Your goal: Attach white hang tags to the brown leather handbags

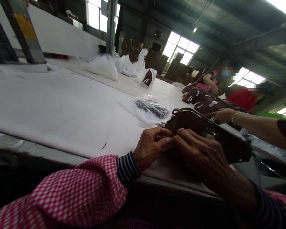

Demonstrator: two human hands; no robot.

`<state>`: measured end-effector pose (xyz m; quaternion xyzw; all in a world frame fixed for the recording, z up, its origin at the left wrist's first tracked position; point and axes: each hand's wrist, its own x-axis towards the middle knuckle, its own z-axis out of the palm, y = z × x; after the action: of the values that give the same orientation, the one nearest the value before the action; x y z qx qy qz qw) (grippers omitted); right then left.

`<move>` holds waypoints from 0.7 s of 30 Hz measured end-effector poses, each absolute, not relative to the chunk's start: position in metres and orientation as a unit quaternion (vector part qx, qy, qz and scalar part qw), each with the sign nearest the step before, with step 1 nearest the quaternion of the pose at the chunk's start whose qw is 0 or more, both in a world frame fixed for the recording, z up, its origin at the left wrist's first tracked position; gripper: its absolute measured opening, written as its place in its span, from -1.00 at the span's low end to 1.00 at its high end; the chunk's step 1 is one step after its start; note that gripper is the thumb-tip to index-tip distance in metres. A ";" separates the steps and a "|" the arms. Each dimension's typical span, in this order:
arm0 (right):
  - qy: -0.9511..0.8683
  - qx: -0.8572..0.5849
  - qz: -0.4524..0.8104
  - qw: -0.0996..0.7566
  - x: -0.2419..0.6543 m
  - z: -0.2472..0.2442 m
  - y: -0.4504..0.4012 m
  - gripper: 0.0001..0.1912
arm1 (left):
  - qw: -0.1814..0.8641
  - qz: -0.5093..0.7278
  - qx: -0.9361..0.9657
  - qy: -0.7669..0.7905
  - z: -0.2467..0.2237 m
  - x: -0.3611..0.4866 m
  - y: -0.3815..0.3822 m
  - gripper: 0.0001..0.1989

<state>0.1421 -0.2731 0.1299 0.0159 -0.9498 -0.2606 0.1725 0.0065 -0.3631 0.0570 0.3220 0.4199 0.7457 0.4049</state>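
A dark brown handbag [197, 125] with a gold-coloured clasp and metal trim lies on the table in front of me. My left hand [152, 144] is closed, its thumb and fingers pinched together at the bag's near left end. Close beside it, my right hand [200, 152] is bent over the front of the bag, its fingertips curled in and nearly meeting the left ones. Whatever is between the fingertips is small and hidden. A clear plastic bag with something black in it [153, 106] lies just beyond the handbag.
More brown handbags [205, 100] stand in a row at right, where a co-worker's hand [225, 115] touches one. Another bag in white wrapping [148, 78] and crumpled plastic [126, 65] sit farther back on the white table [50, 108]. A metal post [111, 28] rises behind.
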 end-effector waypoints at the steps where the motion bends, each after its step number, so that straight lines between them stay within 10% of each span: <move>1: -0.948 0.014 -0.265 0.176 0.142 0.129 -0.274 -0.81 | 0.408 0.745 0.321 0.420 0.057 0.007 -0.364 -0.75; 21: -0.897 0.080 -0.314 0.301 0.170 0.109 -0.269 -0.85 | 0.309 0.708 0.398 0.494 0.058 0.001 -0.363 -0.76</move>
<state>0.1697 -0.2690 0.1093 0.0799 -0.8969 -0.3136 0.3013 0.0013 -0.3634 0.0582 0.3981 0.4943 0.7083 0.3091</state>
